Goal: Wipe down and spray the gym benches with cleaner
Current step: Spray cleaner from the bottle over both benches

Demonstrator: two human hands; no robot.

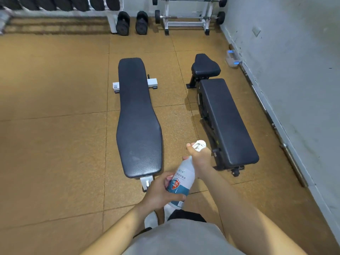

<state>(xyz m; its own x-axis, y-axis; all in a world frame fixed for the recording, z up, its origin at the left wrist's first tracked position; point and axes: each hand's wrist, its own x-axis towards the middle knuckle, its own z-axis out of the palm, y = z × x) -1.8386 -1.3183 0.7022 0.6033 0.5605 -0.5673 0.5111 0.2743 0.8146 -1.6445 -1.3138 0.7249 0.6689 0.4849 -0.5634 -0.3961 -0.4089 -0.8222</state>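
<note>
Two black padded gym benches stand on the brown floor. The long flat bench (137,115) with white feet lies ahead of me, left of centre. The second bench (226,116), with a separate seat pad at its far end, stands to its right. I hold a white spray bottle (181,183) with a blue label, in front of my body, near the flat bench's near end. My left hand (161,191) grips the bottle's lower body. My right hand (199,159) wraps around its neck at the white trigger head. No cloth is in view.
A dumbbell rack (60,6) runs along the far wall, with two dumbbells (131,23) on the floor beside it. A barbell rack (187,15) stands at the back right. A bare bar (276,126) lies along the right wall. A small clear box (232,57) sits near that wall.
</note>
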